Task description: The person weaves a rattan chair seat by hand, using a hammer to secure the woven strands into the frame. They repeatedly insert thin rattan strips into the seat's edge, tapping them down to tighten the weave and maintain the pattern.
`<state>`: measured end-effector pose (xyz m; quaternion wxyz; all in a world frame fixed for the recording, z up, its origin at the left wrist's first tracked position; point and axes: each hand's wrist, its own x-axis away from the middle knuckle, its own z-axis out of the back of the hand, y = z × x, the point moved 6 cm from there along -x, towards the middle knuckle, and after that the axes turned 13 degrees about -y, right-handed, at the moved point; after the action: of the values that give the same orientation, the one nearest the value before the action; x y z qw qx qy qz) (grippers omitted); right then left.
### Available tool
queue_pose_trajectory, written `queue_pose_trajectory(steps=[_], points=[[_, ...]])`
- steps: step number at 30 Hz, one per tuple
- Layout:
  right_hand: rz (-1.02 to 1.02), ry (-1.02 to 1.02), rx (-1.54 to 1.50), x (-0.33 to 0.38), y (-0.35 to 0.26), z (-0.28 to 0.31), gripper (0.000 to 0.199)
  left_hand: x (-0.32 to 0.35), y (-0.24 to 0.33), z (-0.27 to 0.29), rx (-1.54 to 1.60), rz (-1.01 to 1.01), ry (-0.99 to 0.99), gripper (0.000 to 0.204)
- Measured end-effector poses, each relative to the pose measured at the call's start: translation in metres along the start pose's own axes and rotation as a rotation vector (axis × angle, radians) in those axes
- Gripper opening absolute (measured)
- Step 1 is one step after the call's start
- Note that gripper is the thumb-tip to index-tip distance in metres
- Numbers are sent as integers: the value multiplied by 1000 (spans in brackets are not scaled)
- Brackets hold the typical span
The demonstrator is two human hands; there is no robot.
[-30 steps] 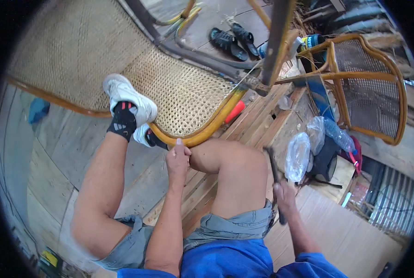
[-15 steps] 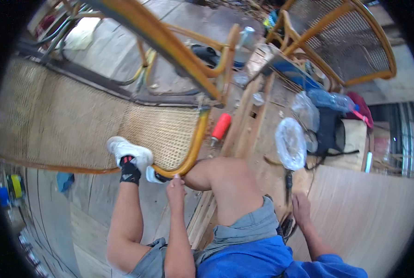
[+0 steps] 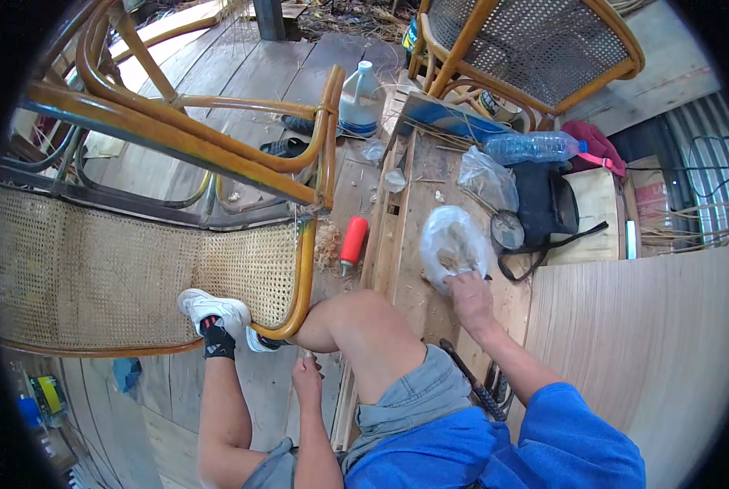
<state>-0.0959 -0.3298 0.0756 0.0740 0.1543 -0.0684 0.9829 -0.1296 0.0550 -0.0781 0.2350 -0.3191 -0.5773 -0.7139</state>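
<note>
My left hand [image 3: 307, 383] is closed in a loose fist, thumb up, just below the curved rim of a woven cane chair [image 3: 246, 257] that lies tipped on its side. Whatever the fist holds, if anything, is too small to make out. My right hand [image 3: 470, 300] reaches forward, its fingers closed on the near edge of a clear plastic bag [image 3: 450, 236] with brownish bits inside. A small dark tip shows beside those fingers. My white shoe [image 3: 209, 308] rests against the chair's cane panel.
A red bottle with a nozzle [image 3: 353, 242] lies by the chair. Past the bag are a black pouch [image 3: 544, 204] and a clear water bottle [image 3: 536, 147]. A black-handled tool [image 3: 483, 395] lies by my right thigh. A second cane chair [image 3: 536, 49] stands behind; a wooden board [image 3: 625, 334] is at right.
My right hand has moved forward from beside the dark-handled tool to the plastic bag's edge. My left hand has dropped away from the chair rim. The whole view has shifted.
</note>
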Motion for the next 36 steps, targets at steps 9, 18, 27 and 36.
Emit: queue_pose_trajectory(steps=[9, 18, 27, 36], points=[[65, 391, -243, -11, 16, 33, 17, 1, -3, -14, -31, 5, -65, 28], [67, 180, -402, -69, 33, 20, 19, -1, -6, -16, 11, 21, -78, 27], [-113, 8, -331, -77, 48, -5, 18, -8, -16, -16, 10, -1, -56, 26], [-153, 154, -604, -88, 56, 27, 15, 57, 178, -48, 0, -734, -19, 22]])
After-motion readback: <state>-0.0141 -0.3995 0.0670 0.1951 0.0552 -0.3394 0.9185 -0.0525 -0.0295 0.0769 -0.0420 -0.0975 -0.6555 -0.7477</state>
